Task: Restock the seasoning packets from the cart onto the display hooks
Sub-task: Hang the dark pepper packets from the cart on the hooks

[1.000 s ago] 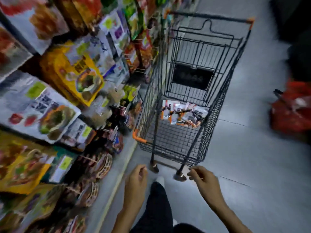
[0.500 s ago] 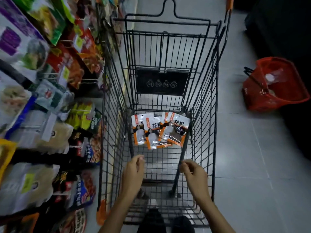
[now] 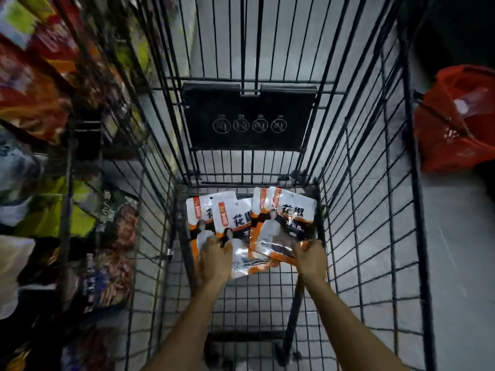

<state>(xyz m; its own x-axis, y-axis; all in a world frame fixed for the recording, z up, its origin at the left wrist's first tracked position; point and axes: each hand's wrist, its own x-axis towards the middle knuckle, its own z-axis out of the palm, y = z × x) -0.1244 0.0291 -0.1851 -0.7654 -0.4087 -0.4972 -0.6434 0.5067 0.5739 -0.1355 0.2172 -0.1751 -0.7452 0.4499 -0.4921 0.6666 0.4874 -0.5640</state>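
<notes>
four glossy white-and-orange seasoning packets lie flat on the floor of the black wire cart, long axes running away from the person. right hand pinches the right pair's near edge; left hand touches the left pair, grip unclear.

The seasoning packets lie overlapping on the floor of the cart, the left hand gripping the near edge of the left ones and the right hand that of the right ones. Beyond the grips a panel hangs on the cart's far wall. Hanging bags lie left of them outside the wire, and a basket sits on the ground well to the right.
</notes>
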